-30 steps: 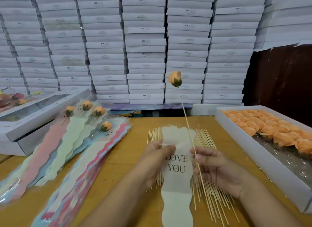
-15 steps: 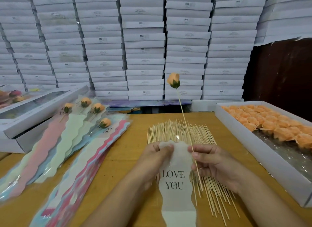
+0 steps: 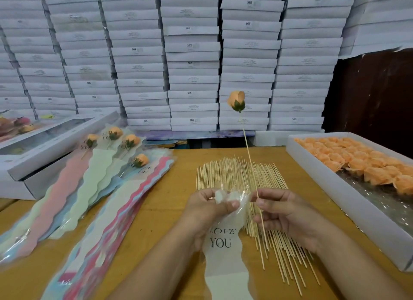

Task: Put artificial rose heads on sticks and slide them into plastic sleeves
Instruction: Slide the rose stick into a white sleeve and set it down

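- The left hand (image 3: 207, 207) pinches the top of a clear plastic sleeve printed "LOVE YOU" (image 3: 223, 241) at 6 o'clock on the wooden table (image 3: 169, 188).
- The right hand (image 3: 288, 214) grips a thin wooden stick (image 3: 249, 156) carrying an orange rose head (image 3: 237, 100).
- White flat boxes (image 3: 192, 54) are stacked at 12 o'clock.

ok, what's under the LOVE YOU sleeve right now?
The sleeve lies over the wooden table and the left edge of the skewer pile; sticks show faintly through its clear top. Its printed lower part covers whatever lies beneath.
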Demonstrator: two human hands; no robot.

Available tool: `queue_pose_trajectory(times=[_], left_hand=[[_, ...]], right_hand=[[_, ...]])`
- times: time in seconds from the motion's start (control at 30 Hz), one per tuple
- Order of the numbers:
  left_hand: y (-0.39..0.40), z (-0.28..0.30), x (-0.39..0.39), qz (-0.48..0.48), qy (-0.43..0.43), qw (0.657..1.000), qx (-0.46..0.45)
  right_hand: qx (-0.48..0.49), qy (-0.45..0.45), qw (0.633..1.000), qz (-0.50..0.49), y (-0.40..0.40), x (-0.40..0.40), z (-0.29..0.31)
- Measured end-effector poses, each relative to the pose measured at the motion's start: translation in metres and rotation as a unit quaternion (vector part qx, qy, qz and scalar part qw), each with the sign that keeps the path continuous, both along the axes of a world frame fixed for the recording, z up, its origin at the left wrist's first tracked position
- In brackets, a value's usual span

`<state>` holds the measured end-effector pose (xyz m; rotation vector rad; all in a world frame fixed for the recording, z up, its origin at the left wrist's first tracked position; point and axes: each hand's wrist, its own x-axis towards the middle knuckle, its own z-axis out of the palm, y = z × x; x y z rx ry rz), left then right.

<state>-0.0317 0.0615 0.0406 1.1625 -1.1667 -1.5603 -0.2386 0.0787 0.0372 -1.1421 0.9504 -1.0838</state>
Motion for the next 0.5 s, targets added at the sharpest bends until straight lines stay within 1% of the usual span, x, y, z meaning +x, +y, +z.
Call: queue_pose_trajectory(times=[0.1,0.2,0.3,0.4,0.5], left_hand=[[0.0,0.0,0.0,-0.008,0.006,1.0,0.007],[0.001,0.0,0.0,-0.019,0.004,1.0,0.011],[0.002,-0.001,0.0,-0.029,0.006,0.999,0.012],[0.002,-0.002,-0.001,-0.038,0.006,0.999,0.009],[0.002,-0.002,-0.002,-0.042,0.001,0.999,0.005]], right_hand=[[-0.007,-0.014,0.999,-0.032,-0.001,-0.003,0.002],[-0.017,-0.038,0.994,-0.101,-0.004,-0.006,0.012],[-0.05,-0.064,0.985,-0.151,-0.012,-0.01,0.031],[-0.089,-0.082,0.976,-0.181,-0.021,-0.009,0.053],[-0.113,-0.074,0.973,-0.188,-0.028,-0.003,0.064]])
